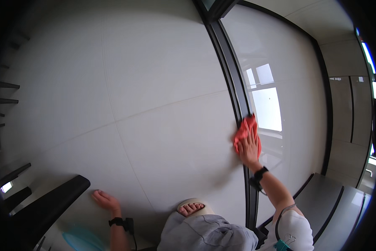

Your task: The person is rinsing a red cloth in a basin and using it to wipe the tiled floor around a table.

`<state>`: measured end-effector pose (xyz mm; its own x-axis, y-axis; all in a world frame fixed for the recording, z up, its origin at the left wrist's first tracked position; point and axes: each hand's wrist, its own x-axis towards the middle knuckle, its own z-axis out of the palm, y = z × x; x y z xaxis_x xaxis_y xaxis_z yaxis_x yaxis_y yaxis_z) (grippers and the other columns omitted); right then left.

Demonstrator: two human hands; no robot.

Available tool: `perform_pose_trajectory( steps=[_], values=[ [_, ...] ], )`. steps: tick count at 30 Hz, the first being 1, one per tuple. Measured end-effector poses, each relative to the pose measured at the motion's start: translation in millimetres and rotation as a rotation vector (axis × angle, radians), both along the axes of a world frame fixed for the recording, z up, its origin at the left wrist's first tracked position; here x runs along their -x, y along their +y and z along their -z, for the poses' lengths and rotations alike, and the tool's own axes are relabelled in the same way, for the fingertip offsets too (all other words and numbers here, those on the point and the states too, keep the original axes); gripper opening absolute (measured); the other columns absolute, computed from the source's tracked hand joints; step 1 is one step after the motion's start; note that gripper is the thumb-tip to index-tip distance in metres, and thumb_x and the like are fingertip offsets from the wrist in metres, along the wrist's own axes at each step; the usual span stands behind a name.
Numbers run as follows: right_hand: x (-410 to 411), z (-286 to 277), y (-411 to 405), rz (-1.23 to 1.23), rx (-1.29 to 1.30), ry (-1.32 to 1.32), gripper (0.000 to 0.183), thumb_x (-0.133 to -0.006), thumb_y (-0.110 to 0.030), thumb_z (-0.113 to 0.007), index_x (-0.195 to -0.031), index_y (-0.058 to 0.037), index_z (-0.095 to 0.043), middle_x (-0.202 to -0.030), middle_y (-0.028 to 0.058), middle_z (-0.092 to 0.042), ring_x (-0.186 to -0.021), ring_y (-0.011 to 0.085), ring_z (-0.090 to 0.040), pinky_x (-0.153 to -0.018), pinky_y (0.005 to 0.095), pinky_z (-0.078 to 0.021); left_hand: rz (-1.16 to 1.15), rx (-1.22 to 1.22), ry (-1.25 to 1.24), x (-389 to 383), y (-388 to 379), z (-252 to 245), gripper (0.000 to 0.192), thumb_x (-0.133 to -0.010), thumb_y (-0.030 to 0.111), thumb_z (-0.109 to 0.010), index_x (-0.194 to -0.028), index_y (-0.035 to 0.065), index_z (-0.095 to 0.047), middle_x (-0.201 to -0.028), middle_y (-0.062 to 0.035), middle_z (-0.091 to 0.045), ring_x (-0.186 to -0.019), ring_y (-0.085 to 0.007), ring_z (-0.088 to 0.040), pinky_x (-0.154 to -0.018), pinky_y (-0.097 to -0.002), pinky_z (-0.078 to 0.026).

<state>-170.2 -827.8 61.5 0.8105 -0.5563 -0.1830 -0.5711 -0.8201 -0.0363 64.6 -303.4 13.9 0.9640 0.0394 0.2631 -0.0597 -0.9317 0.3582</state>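
Observation:
A red cloth [241, 133] lies bunched on the dark metal door track [228, 67] in the floor. My right hand [250, 147] presses down on it, fingers spread and pointing up along the track. A black band with a small device is around that wrist. My left hand [104, 200] is at the lower left above the pale tiled floor [162, 141], fingers curled, beside the end of a dark furniture leg [78, 185]. Whether it touches the floor or holds anything cannot be told. Another black band is on the left wrist.
Several dark chair or table legs [6, 101] stand along the left rim. A dark door frame post [217, 11] meets the track at the top. Glossy tile reflecting a window lies right of the track, with grey drawer fronts [319, 194] at the lower right. A sandalled foot [192, 208] is below.

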Motion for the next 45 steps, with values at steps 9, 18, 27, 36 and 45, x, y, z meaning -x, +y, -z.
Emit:
perform_pose_trajectory(
  steps=[9,18,27,36,45],
  values=[
    [134.3,-10.2,85.8,0.110,-0.081,0.185,0.065,-0.082,-0.030,-0.051,-0.137,-0.0009,-0.031,-0.149,0.0175,-0.014,-0.137,0.0387,-0.010,-0.111,0.0506,-0.0086,0.012,-0.049,0.000,-6.3,-0.2,-10.3,0.013,-0.091,0.009,-0.041,-0.086,-0.0013,-0.047,-0.084,-0.0181,-0.047,-0.076,-0.0359,-0.048,-0.066,-0.0446,-0.039],
    [-169.4,8.2,-61.4,-0.178,0.173,-0.228,0.049,-0.091,-0.035,-0.040,-0.129,-0.0047,-0.046,-0.148,0.0102,-0.021,-0.136,0.0371,-0.016,-0.111,0.0465,-0.0122,-0.021,-0.081,-0.014,-5.8,-2.6,-8.2,0.016,-0.092,0.014,-0.042,-0.084,0.0004,-0.047,-0.082,-0.0163,-0.047,-0.075,-0.0352,-0.047,-0.064,-0.0447,-0.038],
    [-197.0,16.2,18.1,-0.333,0.049,-0.266,0.046,-0.091,-0.031,-0.042,-0.128,-0.0052,-0.046,-0.146,0.0106,-0.026,-0.136,0.0328,-0.019,-0.108,0.0475,-0.0195,-0.003,-0.111,-0.036,-4.0,2.1,-5.0,0.017,-0.092,0.015,-0.041,-0.084,0.0013,-0.048,-0.082,-0.0154,-0.047,-0.075,-0.0351,-0.047,-0.065,-0.0437,-0.038],
    [-32.0,-8.5,124.5,-0.776,-0.344,0.092,0.057,-0.086,-0.041,-0.049,-0.139,-0.0256,-0.035,-0.144,0.0005,-0.032,-0.135,0.0240,-0.025,-0.110,0.0476,-0.0148,-0.001,-0.073,-0.029,-6.2,-5.7,-8.3,0.017,-0.091,0.013,-0.042,-0.082,0.0006,-0.047,-0.081,-0.0158,-0.046,-0.074,-0.0352,-0.046,-0.065,-0.0441,-0.037],
    [-296.9,17.4,-49.5,-0.207,0.028,-0.271,0.054,-0.093,-0.037,-0.034,-0.143,-0.0163,-0.025,-0.148,0.0054,-0.024,-0.137,0.0274,-0.018,-0.110,0.0457,-0.0146,-0.018,-0.120,-0.017,-4.0,-5.7,-6.6,0.016,-0.091,0.013,-0.042,-0.082,0.0007,-0.047,-0.079,-0.0158,-0.046,-0.073,-0.0355,-0.046,-0.063,-0.0444,-0.036]
  ],
)
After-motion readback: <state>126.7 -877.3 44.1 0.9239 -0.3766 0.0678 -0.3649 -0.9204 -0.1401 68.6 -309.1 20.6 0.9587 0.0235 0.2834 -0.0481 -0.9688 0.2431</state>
